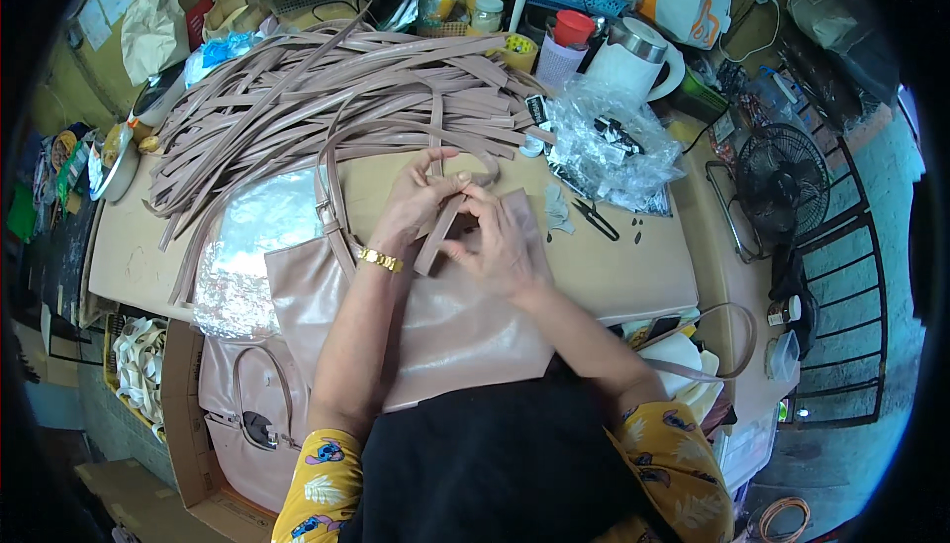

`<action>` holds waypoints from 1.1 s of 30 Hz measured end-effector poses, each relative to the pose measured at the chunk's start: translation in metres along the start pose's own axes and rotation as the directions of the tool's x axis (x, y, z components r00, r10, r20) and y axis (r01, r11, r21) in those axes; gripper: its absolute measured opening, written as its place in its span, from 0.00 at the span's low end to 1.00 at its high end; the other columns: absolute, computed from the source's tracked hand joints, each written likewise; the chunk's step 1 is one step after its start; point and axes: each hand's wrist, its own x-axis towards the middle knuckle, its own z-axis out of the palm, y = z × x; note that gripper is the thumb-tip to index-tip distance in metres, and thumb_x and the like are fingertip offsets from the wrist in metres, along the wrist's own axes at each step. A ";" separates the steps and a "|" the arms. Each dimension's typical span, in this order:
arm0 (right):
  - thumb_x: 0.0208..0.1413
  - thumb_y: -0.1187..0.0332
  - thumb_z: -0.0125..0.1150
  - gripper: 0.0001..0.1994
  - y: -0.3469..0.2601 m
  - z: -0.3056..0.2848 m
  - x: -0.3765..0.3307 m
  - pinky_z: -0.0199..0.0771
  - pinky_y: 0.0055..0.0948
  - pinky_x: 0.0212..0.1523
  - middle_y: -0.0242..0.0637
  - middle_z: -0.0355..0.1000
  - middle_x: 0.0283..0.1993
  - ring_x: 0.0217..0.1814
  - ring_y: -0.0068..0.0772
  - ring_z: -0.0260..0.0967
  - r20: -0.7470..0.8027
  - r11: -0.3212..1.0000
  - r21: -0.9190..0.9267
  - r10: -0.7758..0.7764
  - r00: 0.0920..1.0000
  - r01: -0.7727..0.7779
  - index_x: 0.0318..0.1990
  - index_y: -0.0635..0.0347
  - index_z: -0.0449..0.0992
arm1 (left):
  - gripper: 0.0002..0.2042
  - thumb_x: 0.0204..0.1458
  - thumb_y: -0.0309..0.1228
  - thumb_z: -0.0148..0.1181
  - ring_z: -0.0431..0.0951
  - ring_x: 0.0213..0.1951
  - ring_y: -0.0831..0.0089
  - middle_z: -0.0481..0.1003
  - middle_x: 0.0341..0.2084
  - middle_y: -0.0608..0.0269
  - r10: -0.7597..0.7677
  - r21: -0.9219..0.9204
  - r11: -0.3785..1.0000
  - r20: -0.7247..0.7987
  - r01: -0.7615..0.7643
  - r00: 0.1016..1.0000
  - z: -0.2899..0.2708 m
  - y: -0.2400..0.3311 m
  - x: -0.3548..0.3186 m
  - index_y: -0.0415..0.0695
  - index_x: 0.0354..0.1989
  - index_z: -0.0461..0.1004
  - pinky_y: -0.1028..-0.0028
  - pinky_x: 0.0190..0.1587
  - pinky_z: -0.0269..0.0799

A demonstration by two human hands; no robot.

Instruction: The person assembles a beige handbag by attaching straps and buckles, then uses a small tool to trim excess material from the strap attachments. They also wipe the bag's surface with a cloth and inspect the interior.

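Note:
A dusty-pink handbag (465,320) lies flat before me, its upper part on the table and its lower edge against my black apron. One strap (330,182) is joined at the bag's left side by a buckle-like fitting. Above the bag, my left hand (426,197) is closed with its fingertips pinching a pink bag strap (435,246). My right hand (492,246) is closed on the same strap, close beside the left fingers. The strap's short end points down over the bag, and the rest curves up behind my hands. The fingers partly hide where it is gripped.
Many loose pink straps (327,88) are heaped at the back left. Black-handled thread snips (597,221) lie right of my hands, below crumpled clear plastic bags (614,147). A cardboard box (183,404) with another pink bag (247,424) stands lower left. A black fan (782,182) stands far right.

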 end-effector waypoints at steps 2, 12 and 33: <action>0.42 0.63 0.74 0.29 -0.004 0.006 -0.006 0.61 0.47 0.58 0.44 0.64 0.56 0.60 0.48 0.62 -0.092 0.997 -0.063 0.045 0.995 -0.051 0.51 0.59 0.66 | 0.29 0.55 0.26 0.65 0.80 0.29 0.77 0.81 0.28 0.59 -0.022 0.030 0.999 0.001 0.022 1.000 0.000 -0.007 0.008 0.38 0.64 0.61 0.79 0.31 0.74; 0.52 0.63 0.65 0.14 -0.015 0.001 -0.002 0.68 0.37 0.35 0.36 0.71 0.37 0.36 0.33 0.71 0.442 0.712 0.176 0.560 0.701 -0.680 0.42 0.60 0.74 | 0.29 0.54 0.25 0.65 0.78 0.20 0.79 0.78 0.17 0.61 0.261 0.233 0.953 -0.295 -0.195 0.919 0.013 -0.019 0.003 0.41 0.64 0.61 0.81 0.20 0.67; 0.58 0.76 0.62 0.03 0.005 -0.030 0.023 0.71 0.17 0.23 0.34 0.75 0.26 0.23 0.18 0.72 0.389 0.497 0.625 0.470 0.792 -0.602 0.37 0.66 0.77 | 0.38 0.55 0.28 0.62 0.70 0.18 0.85 0.74 0.18 0.73 -0.114 0.154 0.980 -0.072 0.124 0.991 -0.013 0.006 -0.002 0.47 0.73 0.49 0.81 0.22 0.66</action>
